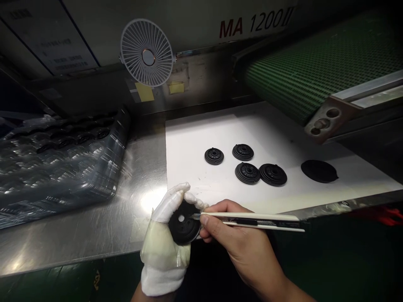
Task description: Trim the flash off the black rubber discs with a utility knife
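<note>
In the head view, my left hand (166, 235), in a white glove, is closed around the edge of a round black molded disc (185, 230) with a small hole in its middle. Bare and closed, my right hand (242, 239) grips a white utility knife (267, 220) with a dark slider strip. The knife's blade tip meets the disc's face, right of the hole. Both hands are at the table's front edge. Several similar black discs lie beyond them on a white sheet (189, 138), among them a single disc (214, 156) and a flat-faced one (319, 171) at the right.
Stacked clear plastic trays (103, 167) with black parts stand at the left on the metal table (138, 167). A white round fan (147, 54) is at the back. A green conveyor belt (315, 71) overhangs the sheet's right side, with a metal bracket (330, 119) at its corner.
</note>
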Tool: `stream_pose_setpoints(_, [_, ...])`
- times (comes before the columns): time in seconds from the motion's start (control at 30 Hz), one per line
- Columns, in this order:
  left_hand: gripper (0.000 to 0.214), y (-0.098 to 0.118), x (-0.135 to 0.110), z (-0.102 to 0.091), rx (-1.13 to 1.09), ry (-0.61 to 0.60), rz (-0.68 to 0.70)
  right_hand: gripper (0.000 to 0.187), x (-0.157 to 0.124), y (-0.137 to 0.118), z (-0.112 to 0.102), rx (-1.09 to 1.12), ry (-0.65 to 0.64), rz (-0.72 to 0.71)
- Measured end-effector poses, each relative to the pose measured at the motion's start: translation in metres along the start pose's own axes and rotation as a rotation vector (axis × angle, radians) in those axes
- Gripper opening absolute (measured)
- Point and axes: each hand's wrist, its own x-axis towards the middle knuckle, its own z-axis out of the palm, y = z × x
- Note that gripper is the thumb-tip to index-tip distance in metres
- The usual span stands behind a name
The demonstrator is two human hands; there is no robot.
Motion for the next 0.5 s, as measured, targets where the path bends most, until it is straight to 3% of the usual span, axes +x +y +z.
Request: stream_pose_setpoints(0.5, [0.011, -0.0018, 0.0012, -0.0009, -0.036, 0.033, -0.026, 0.018, 0.0073, -0.0047, -0.0046, -0.044, -0.084, -0.009])
